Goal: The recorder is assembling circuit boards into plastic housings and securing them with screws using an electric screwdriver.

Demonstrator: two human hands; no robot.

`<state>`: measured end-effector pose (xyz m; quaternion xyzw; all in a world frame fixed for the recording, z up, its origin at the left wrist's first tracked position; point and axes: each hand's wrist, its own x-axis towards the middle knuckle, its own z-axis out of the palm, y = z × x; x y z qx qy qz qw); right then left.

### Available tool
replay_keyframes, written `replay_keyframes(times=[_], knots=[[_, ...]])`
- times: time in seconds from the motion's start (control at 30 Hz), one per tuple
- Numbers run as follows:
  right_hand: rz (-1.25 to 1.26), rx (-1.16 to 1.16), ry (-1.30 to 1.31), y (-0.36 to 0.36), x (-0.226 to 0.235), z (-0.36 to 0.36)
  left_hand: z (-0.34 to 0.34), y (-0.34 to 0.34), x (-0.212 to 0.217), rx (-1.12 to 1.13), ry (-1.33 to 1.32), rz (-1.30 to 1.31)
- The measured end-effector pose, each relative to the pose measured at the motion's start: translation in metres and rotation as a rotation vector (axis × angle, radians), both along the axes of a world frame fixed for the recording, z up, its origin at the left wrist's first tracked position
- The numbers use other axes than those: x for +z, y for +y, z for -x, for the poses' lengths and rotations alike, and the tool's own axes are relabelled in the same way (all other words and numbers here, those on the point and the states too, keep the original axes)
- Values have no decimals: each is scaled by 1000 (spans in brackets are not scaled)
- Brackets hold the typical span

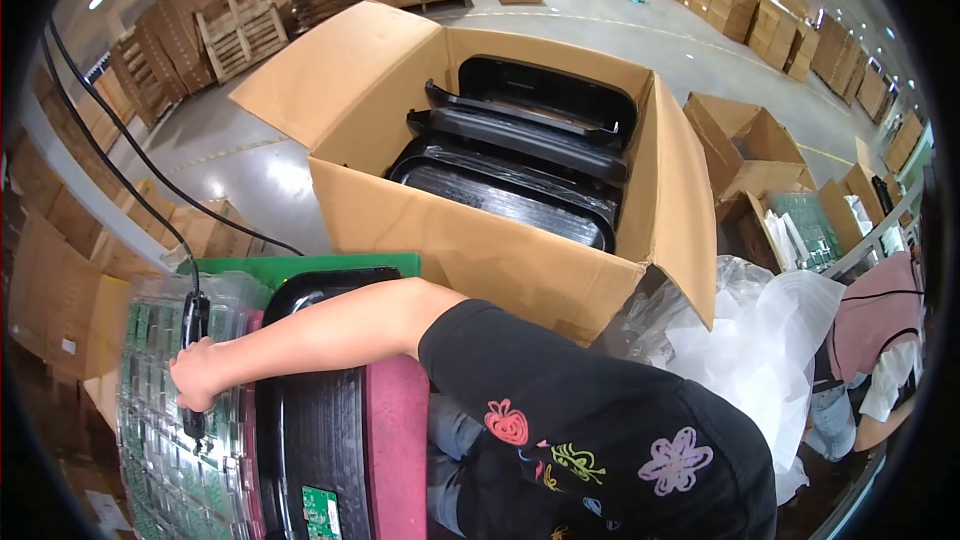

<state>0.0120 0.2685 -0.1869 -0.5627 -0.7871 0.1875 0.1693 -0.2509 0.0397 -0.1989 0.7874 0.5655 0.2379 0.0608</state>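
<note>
Black handheld scanner (193,325) on a black cable is gripped upright over clear blister trays (170,460) of green circuit boards, stacked flat beside a black tray (310,440).

Concrete floor (640,30) under open cardboard box (480,250)

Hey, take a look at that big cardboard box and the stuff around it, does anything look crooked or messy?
Yes. In the open cardboard box the upper black trays sit tilted and jumbled instead of stacked flat on the lower ones. To its right, loose clear plastic wrap is heaped against the box. One hand holds a black handheld device over clear trays of green circuit boards.
</note>
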Motion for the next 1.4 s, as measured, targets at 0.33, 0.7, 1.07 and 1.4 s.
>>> replay_keyframes(times=[0.33,0.7,1.07,1.4], knots=[[-100,522,1444,-78,28,5,6,10,-32,25,21,-106],[339,418,1788,-148,56,3,-42,19,12,-346,-479,-396],[479,843,1792,-153,38,13,-40,7,9,-499,-526,27],[453,954,1553,-156,38,6,-42,6,1,-446,-523,-78]])
